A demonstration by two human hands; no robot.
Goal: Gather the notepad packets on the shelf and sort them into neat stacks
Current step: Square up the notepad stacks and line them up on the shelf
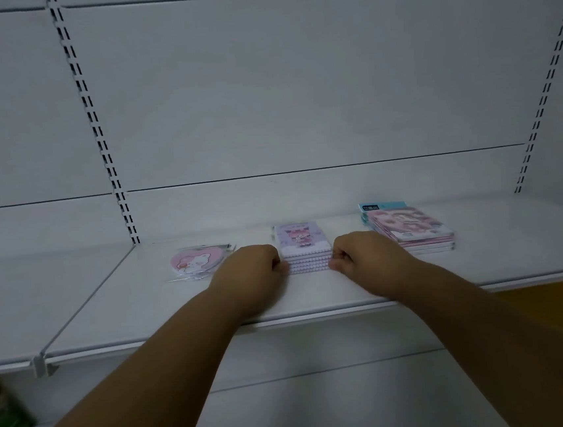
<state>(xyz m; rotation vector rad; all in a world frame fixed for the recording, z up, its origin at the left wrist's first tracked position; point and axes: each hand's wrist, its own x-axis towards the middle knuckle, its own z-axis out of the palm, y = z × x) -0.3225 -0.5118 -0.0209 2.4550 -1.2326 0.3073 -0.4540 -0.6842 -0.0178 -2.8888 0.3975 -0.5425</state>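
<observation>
Your left hand (256, 267) and right hand (358, 257), fingers curled, pinching the near corners of the purple notepad stack (304, 247), mid-shelf (145, 309), long axis running away from you, spiral edge nearest.

- Shelf (144, 305): painted metal, white, smooth, faint sheen along the front lip.
- Back panel (295, 84): same white painted metal, matt and flat, with slotted metal uprights (92, 118).
- Purple stack (305, 247): paper notepads with printed covers, slightly glossy; ribbed spiral edges face front.
- Heart packet (197, 261): clear plastic wrap, shiny and crinkled, over a pink printed card.
- Pink stack (412, 230): glossy printed covers, smooth, with a blue header card at the back.
- Green packs (4, 419) on the lower left: look like soft plastic film; too blurred to be sure.
</observation>
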